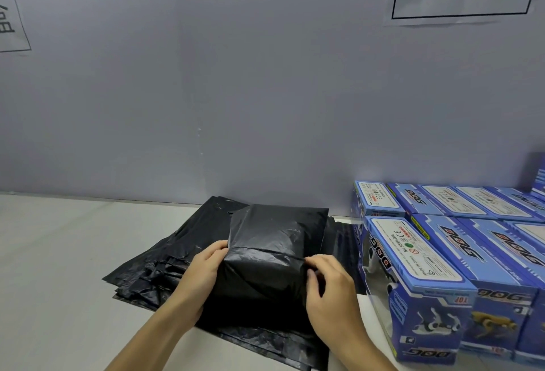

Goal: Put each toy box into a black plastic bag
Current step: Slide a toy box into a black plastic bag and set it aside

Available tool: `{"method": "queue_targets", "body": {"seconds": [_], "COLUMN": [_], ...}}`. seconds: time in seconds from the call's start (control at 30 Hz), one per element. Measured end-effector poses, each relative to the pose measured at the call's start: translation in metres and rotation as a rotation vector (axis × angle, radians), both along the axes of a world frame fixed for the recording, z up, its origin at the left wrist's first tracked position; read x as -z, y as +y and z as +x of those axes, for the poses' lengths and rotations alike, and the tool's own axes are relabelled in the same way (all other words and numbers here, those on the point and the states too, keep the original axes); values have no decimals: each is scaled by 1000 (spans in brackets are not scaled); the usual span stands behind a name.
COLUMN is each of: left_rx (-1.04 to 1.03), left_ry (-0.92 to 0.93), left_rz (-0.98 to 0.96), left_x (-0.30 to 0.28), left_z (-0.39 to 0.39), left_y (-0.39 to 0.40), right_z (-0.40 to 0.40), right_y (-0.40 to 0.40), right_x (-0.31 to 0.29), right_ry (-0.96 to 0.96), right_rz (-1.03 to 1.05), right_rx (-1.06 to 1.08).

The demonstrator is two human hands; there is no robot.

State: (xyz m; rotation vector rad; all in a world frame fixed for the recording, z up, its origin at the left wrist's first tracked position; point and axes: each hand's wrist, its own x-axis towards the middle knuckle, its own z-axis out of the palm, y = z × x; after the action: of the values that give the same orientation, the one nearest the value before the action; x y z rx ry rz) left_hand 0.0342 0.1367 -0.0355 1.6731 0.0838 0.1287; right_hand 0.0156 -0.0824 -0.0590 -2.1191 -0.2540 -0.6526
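Mid-wrap on one unit: a box-shaped bundle already inside a black plastic bag (265,255), sitting on top of the stack of flat spare bags (165,255) in the centre of the white table (53,252). I read this as the closing step, folding the loose bag end over the top, since a flap edge runs across the upper face between my hands. My left hand (203,270) presses flat against the bundle's left side, fingers fairly straight, steadying it. My right hand (327,282) is at the right top corner, thumb and fingertips pinching the film there. The box itself is fully covered, so I can't confirm it's a toy box, probably is by shape. Unbagged toy boxes (442,267), blue, stand in rows just right of the bundle against the wall (236,90). Next move as I judge it: pull the flap taut, tuck it down, set the bundle aside, then grab the nearest blue box and a fresh bag from the stack. Film is thin, so go easy on tension.
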Motion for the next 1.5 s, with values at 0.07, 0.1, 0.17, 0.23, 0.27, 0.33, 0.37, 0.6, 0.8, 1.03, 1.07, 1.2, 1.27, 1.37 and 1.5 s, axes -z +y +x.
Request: {"method": "queue_targets", "body": {"seconds": [0.07,0.1,0.17,0.23,0.27,0.33,0.37,0.6,0.8,1.03,1.07,1.2,1.27,1.37,1.5], "left_rx": [23,33,59,79,88,103,101,173,212,227,227,261,269,262,186], "left_ry": [-29,-40,-56,-75,-89,-140,-168,-322,-286,-179,-168,-179,-178,-116,-100], "left_rz": [-14,-36,-92,-147,-173,-228,-254,-298,-375,-258,-248,-315,-399,-564,-774], "left_x": [1,2,2,0,-1,-5,-7,-10,-9,-3,-3,-3,-4,-5,-8], "left_z": [-1,-2,-3,-5,-7,-9,-11,-22,-25,-26,-26,-29,-33,-35,-30], "left_y": [-4,-6,-11,-15,-16,-20,-21,-29,-40,-42,-43,-49,-56,-65,-62], "right_z": [-1,-2,-3,-6,-7,-11,-13,-23,-22,-19,-19,-20,-22,-28,-35], "right_y": [-1,-1,-1,-2,-1,1,3,14,13,15,14,12,10,9,1], "right_x": [-1,-2,-6,-11,-13,-17,-19,-26,-26,-21,-21,-22,-26,-41,-72], "right_ry": [47,77,105,100,96,88,90,58,20,48,44,5,-44,-127,-166], "right_rz": [94,148,254,303,309,321,334,554,729,651,620,565,518,447,518], "right_rx": [-23,-42,-82,-110,-120,-141,-156,-235,-214,-180,-178,-171,-132,-40,-27]}}
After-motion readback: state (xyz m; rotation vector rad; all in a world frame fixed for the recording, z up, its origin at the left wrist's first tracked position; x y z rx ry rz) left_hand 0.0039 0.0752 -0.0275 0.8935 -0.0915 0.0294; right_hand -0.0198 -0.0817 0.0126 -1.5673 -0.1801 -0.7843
